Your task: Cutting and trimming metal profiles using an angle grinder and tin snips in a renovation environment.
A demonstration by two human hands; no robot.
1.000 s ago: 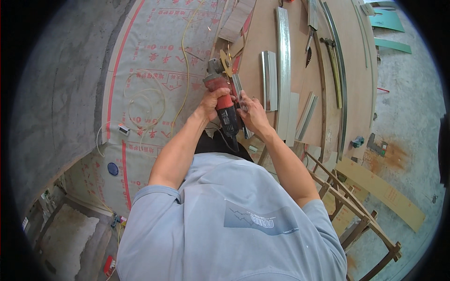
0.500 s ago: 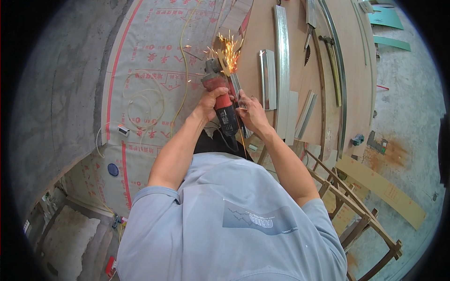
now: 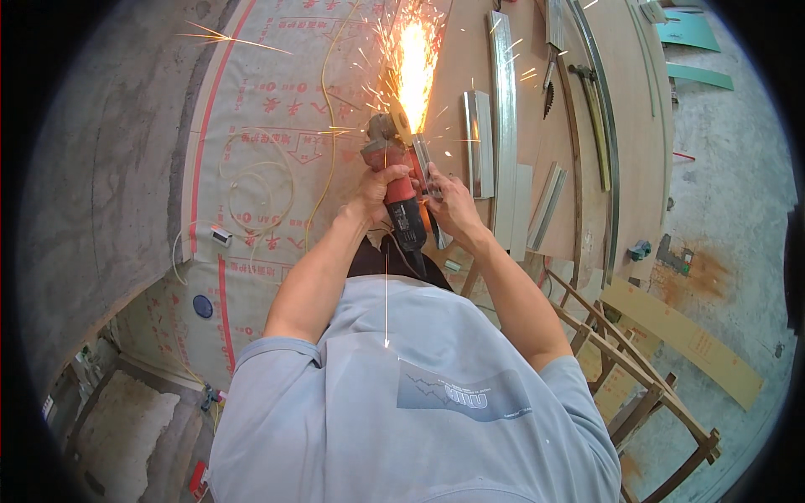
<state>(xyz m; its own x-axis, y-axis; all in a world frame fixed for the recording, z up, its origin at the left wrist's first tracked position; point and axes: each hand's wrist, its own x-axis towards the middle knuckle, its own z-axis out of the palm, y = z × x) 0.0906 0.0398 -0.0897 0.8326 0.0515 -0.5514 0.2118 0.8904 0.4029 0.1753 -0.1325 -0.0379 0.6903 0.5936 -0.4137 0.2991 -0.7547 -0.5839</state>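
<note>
My left hand (image 3: 376,189) is closed around the red and black body of an angle grinder (image 3: 405,220), held upright in the view with its disc at the top. The yellowish disc (image 3: 401,117) meets a short metal profile (image 3: 422,152), and a dense orange plume of sparks (image 3: 415,67) bursts upward from there, with stray streaks flying sideways and down. My right hand (image 3: 453,201) grips the profile just right of the tool, fingers bent over it. The grinder's lower end and its cable hang over my dark trousers; the exact point of contact is hidden by glare.
Right of my hands, a plywood board (image 3: 637,159) bears several long metal profiles (image 3: 505,101) and a hammer (image 3: 595,117). A wooden trestle (image 3: 637,377) stands at lower right. Printed protective sheeting (image 3: 251,101) on the left carries a yellow cord (image 3: 332,126) and coiled white cable (image 3: 264,189).
The sparks at the disc have grown from a few specks into a large bright plume with scattered streaks. The grinder's head has shifted very slightly downward; both hands keep their grips.
</note>
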